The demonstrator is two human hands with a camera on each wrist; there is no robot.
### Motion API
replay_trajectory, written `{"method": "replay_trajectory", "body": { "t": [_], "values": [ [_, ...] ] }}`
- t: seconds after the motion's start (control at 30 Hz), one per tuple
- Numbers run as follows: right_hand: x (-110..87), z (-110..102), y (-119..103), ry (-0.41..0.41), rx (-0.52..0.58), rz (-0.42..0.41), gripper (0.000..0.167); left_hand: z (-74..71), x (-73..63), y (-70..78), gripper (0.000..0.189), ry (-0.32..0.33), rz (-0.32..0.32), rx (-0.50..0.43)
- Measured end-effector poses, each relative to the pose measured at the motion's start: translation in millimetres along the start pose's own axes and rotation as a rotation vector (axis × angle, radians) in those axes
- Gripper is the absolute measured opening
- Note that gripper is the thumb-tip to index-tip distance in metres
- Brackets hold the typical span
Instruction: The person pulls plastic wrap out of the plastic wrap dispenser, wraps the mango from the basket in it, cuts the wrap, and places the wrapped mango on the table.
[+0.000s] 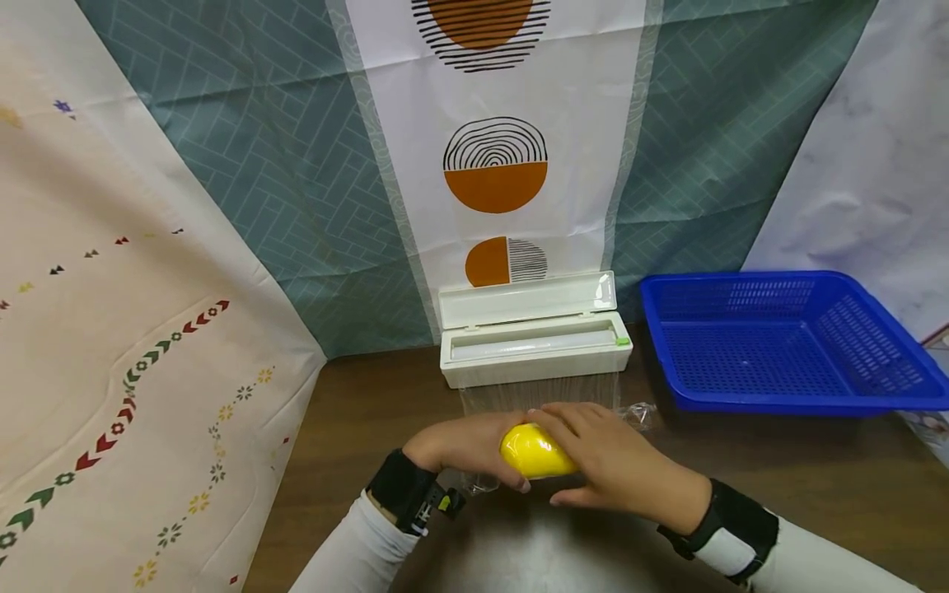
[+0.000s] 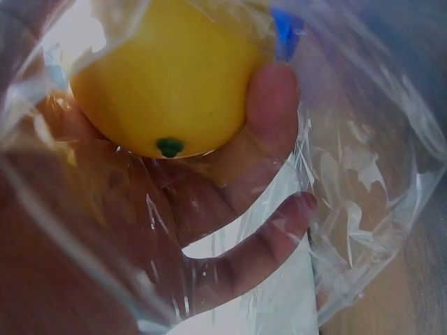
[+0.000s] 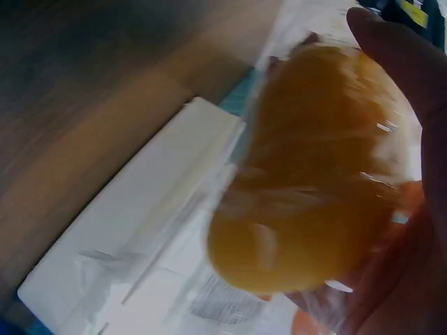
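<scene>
A smooth, long yellow fruit (image 1: 539,450) with a small green stem end (image 2: 170,146) is held between both hands above the table. The left hand (image 1: 470,447) grips it from the left, its fingers curled around the fruit in the left wrist view. From the right, the right hand (image 1: 619,461) holds it with fingers over the top and thumb low at the near side. Clear cling film (image 1: 537,395) runs from a white dispenser box (image 1: 537,360) toward the hands. Loose, crinkled film (image 2: 356,230) hangs around the left hand and covers part of the fruit.
The dispenser's lid (image 1: 526,301) stands raised at the back, with a roll of film (image 1: 534,344) inside the box. A blue plastic basket (image 1: 741,403) sits to the right on the brown wooden table (image 1: 356,445). Patterned cloths (image 1: 245,206) hang behind and at the sides.
</scene>
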State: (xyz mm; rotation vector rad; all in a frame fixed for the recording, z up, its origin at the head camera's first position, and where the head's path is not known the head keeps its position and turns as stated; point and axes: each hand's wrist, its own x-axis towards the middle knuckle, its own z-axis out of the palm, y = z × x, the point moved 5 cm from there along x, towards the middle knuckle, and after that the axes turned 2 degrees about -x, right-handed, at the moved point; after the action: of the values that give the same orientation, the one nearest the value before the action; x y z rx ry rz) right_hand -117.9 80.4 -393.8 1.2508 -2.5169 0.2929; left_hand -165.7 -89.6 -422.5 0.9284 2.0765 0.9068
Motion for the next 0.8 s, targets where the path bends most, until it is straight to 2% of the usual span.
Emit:
{"method": "replay_trajectory", "body": {
  "t": [0.17,0.47,0.6,0.8],
  "values": [
    [0.3,12.7,3.3,0.019,-0.037,0.004,0.100,-1.2,-0.7,-3.3,0.067,-0.008,-0.025,-0.031],
    [5.5,17.6,9.9,0.021,0.002,-0.017,0.077,-3.2,-0.2,-3.5,0.059,-0.011,-0.087,0.003],
    [6.4,19.4,11.1,-0.004,0.014,-0.030,0.075,-3.8,0.4,-3.8,0.055,-0.005,-0.102,0.029],
    [8.1,20.3,12.2,-0.042,0.020,-0.033,0.076,-4.4,-0.6,-5.6,0.052,-0.008,-0.086,0.008]
  ]
}}
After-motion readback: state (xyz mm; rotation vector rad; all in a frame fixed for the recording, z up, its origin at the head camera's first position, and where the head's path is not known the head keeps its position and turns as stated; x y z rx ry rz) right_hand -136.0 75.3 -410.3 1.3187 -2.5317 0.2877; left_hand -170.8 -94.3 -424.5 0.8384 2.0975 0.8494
